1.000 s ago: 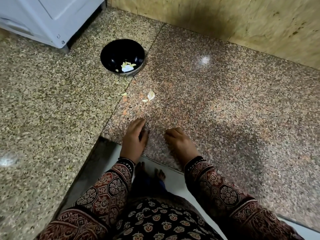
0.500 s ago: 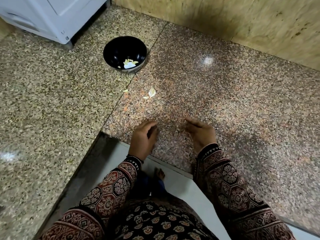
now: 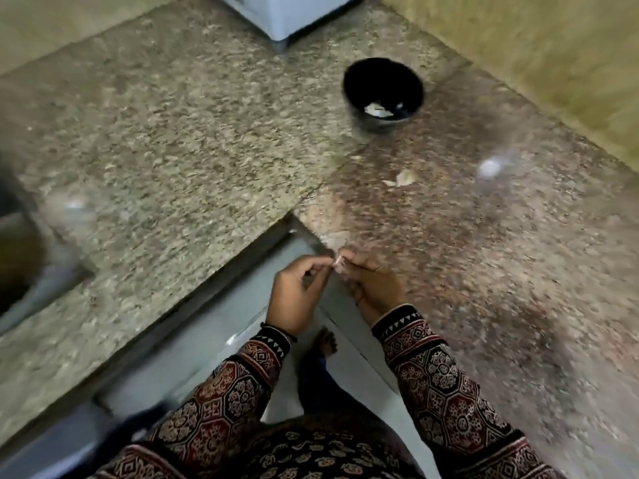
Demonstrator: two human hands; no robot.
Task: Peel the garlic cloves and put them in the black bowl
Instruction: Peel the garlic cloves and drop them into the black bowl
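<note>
The left hand [image 3: 294, 295] and right hand [image 3: 375, 286] both pinch a garlic clove [image 3: 337, 262], well apart from the black bowl [image 3: 378, 76].

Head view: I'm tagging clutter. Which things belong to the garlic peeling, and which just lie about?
Job: garlic clove pinched by left hand and right hand; black bowl with pale pieces; pale garlic scrap on counter.
Lying about: white appliance.

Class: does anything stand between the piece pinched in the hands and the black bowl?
Nothing visible blocks it. Only flat pale scraps lie on the counter, just right of the line from the pinched piece to the black bowl.
</note>
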